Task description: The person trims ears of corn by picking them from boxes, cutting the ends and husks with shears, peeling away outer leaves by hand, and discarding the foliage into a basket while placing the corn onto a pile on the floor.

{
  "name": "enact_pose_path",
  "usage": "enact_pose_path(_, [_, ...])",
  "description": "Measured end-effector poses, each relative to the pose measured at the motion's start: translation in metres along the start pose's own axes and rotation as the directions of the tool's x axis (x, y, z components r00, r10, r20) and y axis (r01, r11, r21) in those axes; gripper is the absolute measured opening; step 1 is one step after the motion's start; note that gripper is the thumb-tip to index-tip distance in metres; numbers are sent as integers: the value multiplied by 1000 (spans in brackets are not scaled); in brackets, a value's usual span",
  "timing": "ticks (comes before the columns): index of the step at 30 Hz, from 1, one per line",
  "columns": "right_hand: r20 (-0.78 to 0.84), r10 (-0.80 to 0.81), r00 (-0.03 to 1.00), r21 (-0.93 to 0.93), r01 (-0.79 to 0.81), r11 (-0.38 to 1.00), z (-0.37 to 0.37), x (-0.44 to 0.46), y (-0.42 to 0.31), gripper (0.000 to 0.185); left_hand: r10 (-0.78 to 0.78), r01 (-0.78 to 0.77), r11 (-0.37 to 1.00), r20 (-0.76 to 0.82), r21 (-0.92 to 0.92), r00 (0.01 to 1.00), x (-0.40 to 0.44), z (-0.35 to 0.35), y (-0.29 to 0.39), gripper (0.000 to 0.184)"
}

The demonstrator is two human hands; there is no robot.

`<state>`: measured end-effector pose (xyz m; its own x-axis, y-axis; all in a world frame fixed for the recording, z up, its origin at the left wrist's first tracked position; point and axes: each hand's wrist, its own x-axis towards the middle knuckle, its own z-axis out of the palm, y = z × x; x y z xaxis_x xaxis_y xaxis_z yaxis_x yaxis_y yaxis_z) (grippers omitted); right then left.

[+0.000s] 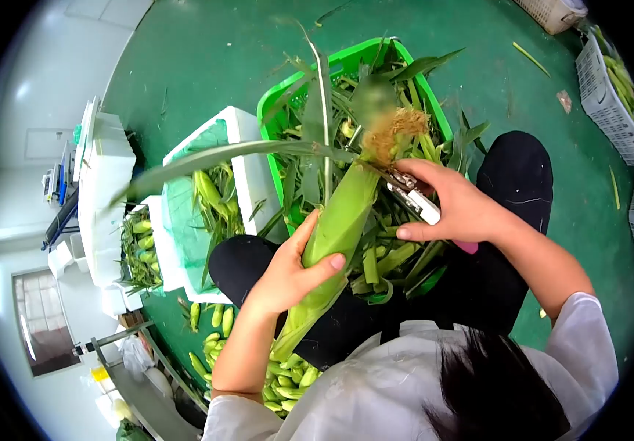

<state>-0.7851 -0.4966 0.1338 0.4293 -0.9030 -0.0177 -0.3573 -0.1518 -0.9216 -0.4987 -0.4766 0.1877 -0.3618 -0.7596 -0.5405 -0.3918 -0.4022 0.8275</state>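
Observation:
An ear of corn [341,202] in its green husk lies slantwise before me, brown silk [398,136] at its upper end and long leaves trailing off. My left hand [295,264] is wrapped round its middle. In my right hand [460,202] are pruning shears [421,204] with pale handles and a pink end. Their metal part is close beside the silk end; whether the blades touch the husk I cannot tell. Beneath both hands stands a bright green basket [273,103] full of cut leaves and husks.
Left of the basket is a white foam box [243,125] with corn in it, and more corn [143,246] lies further left. Several trimmed ears [287,386] are heaped on the floor by my left arm. White crates [603,99] stand at the far right on the green floor [207,44].

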Motion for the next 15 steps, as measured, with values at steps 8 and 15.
enact_pose_path(8, [536, 187, 823, 501, -488, 715, -10, -21, 14, 36, -51, 204, 903, 378, -379, 924, -3, -28, -31, 85])
enact_pose_path(15, [665, -152, 731, 519, -307, 798, -10, -8, 8, 58, -110, 482, 786, 680, -386, 725, 4, -34, -36, 86])
